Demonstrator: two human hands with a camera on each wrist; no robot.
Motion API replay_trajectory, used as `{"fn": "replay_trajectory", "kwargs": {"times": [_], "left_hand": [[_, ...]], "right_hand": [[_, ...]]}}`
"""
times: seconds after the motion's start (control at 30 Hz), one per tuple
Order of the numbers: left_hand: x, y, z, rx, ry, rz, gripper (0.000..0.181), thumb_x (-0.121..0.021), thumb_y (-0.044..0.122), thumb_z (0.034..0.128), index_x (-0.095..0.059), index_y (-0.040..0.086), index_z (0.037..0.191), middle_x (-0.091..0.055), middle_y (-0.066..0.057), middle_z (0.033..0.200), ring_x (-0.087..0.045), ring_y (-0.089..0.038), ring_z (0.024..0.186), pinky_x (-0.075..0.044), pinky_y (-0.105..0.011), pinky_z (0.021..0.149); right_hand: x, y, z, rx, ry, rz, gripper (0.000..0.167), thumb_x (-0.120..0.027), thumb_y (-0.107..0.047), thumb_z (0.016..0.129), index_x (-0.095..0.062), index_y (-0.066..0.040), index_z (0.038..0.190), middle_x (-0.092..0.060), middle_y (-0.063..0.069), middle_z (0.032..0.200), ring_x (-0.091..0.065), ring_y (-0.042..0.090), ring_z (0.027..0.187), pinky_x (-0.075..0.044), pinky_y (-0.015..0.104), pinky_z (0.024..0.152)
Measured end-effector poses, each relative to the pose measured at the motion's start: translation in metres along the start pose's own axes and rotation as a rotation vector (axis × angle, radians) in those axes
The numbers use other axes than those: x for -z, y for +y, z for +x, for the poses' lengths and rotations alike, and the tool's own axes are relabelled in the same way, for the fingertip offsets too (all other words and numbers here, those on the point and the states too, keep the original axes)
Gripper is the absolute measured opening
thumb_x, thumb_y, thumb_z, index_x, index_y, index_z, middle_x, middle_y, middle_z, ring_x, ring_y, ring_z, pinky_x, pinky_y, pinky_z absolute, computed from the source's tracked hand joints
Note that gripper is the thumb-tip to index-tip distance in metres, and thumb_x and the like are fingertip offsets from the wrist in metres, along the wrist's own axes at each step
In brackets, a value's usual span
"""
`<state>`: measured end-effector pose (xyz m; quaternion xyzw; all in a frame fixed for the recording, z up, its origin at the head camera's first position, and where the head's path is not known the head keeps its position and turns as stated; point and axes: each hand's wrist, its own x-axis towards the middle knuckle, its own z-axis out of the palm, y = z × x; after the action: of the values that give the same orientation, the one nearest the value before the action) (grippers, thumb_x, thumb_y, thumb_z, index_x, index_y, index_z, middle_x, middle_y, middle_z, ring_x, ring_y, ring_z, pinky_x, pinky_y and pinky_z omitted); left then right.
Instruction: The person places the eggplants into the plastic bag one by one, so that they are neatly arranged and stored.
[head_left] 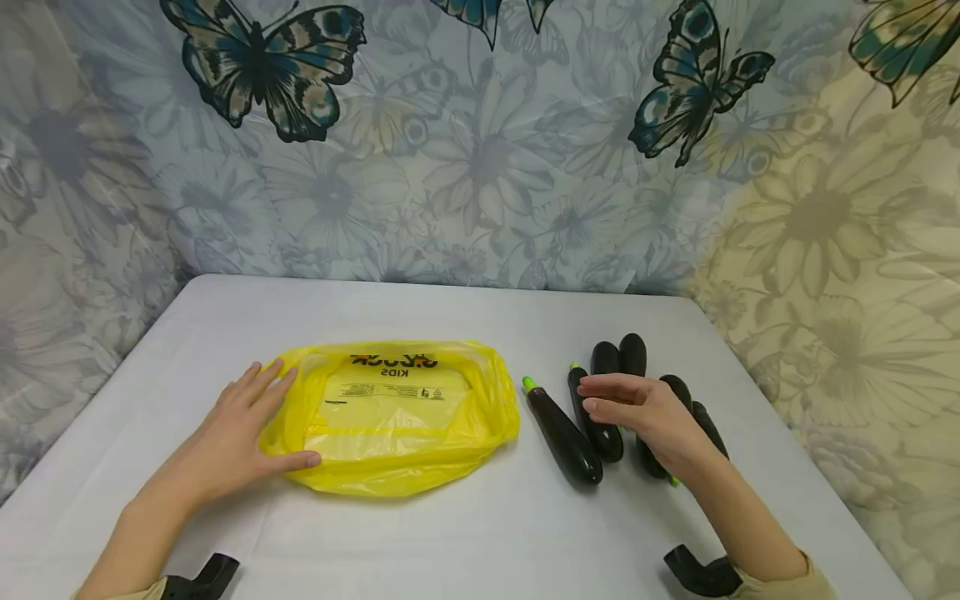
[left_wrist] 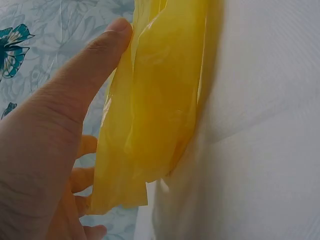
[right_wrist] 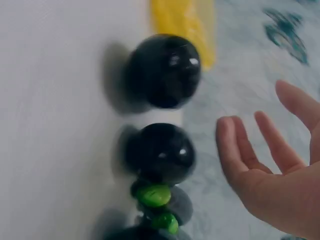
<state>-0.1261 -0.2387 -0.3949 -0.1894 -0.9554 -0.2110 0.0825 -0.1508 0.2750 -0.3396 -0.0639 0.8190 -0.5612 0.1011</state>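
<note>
A yellow plastic bag [head_left: 390, 454] lies on its side with its wide mouth facing me; print shows through from its far wall. Spread along the bag's left edge is my left hand [head_left: 238, 429], thumb near the front rim. In the left wrist view the thumb touches the yellow film [left_wrist: 160, 100] and the other fingers show beyond it. My right hand [head_left: 656, 417] hovers over several glossy dark eggplants with green stem ends, holding nothing. The leftmost eggplant [head_left: 562, 437] lies slanted beside the bag. In the right wrist view, the fingers stand apart from the nearest eggplant [right_wrist: 162, 152].
A white-covered table [head_left: 337, 550] holds everything. Behind it hangs a patterned cloth [head_left: 487, 167] with butterflies and flowers. More eggplants [head_left: 632, 354] lie on the right side, partly hidden by my right hand. A black strap piece [head_left: 213, 575] sits at my left wrist.
</note>
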Motion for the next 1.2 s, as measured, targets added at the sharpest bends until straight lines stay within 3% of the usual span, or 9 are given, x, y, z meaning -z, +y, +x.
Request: {"fn": "replay_trajectory", "kwargs": {"times": [0.2, 0.37, 0.6, 0.83, 0.93, 1.2], "left_hand": [[0.000, -0.001, 0.001, 0.023, -0.031, -0.002, 0.117, -0.074, 0.068, 0.0723, -0.025, 0.001, 0.155, -0.016, -0.023, 0.159, -0.004, -0.046, 0.144, -0.006, -0.065, 0.112], [0.000, -0.001, 0.001, 0.051, -0.048, -0.016, 0.118, -0.074, 0.068, 0.0723, -0.023, 0.002, 0.156, -0.014, -0.022, 0.160, -0.002, -0.047, 0.144, -0.011, -0.072, 0.107], [-0.001, 0.001, 0.001, 0.058, -0.047, -0.025, 0.117, -0.074, 0.068, 0.0728, -0.023, 0.003, 0.156, -0.015, -0.021, 0.160, -0.002, -0.046, 0.144, -0.014, -0.073, 0.105], [0.000, 0.001, 0.001, 0.066, -0.055, -0.021, 0.118, -0.072, 0.069, 0.0737, -0.020, 0.001, 0.156, -0.015, -0.021, 0.160, 0.001, -0.045, 0.145, -0.012, -0.071, 0.107], [-0.001, 0.001, 0.001, 0.073, -0.056, -0.031, 0.120, -0.072, 0.070, 0.0733, -0.019, 0.001, 0.156, -0.016, -0.021, 0.160, 0.001, -0.044, 0.145, -0.012, -0.071, 0.108], [-0.004, 0.000, 0.001, 0.075, -0.053, -0.047, 0.121, -0.072, 0.070, 0.0732, -0.016, 0.001, 0.156, -0.017, -0.020, 0.160, 0.000, -0.044, 0.145, -0.011, -0.069, 0.109]], "right_hand": [[-0.011, -0.002, 0.005, -0.027, -0.035, -0.057, 0.051, -0.081, -0.024, 0.083, -0.065, -0.003, 0.126, -0.063, 0.017, 0.125, -0.062, 0.023, 0.110, -0.048, 0.030, 0.095], [-0.024, -0.003, 0.011, -0.057, -0.009, -0.032, 0.051, -0.083, -0.021, 0.080, -0.066, -0.005, 0.125, -0.063, 0.015, 0.127, -0.059, 0.027, 0.115, -0.050, 0.032, 0.095], [-0.029, -0.001, 0.015, -0.091, 0.004, 0.016, 0.052, -0.083, -0.018, 0.080, -0.065, -0.005, 0.127, -0.060, 0.015, 0.131, -0.053, 0.029, 0.123, -0.042, 0.042, 0.104], [-0.031, 0.003, 0.017, -0.094, -0.006, 0.045, 0.053, -0.081, -0.013, 0.082, -0.062, -0.001, 0.130, -0.059, 0.016, 0.133, -0.053, 0.031, 0.124, -0.044, 0.037, 0.103], [-0.033, 0.003, 0.018, -0.099, -0.015, 0.029, 0.055, -0.080, -0.008, 0.082, -0.060, 0.001, 0.132, -0.059, 0.015, 0.133, -0.052, 0.030, 0.125, -0.045, 0.035, 0.101], [-0.033, 0.002, 0.020, -0.106, -0.023, -0.078, 0.053, -0.081, -0.001, 0.077, -0.065, -0.002, 0.128, -0.063, 0.013, 0.128, -0.053, 0.033, 0.124, -0.048, 0.043, 0.098]]}}
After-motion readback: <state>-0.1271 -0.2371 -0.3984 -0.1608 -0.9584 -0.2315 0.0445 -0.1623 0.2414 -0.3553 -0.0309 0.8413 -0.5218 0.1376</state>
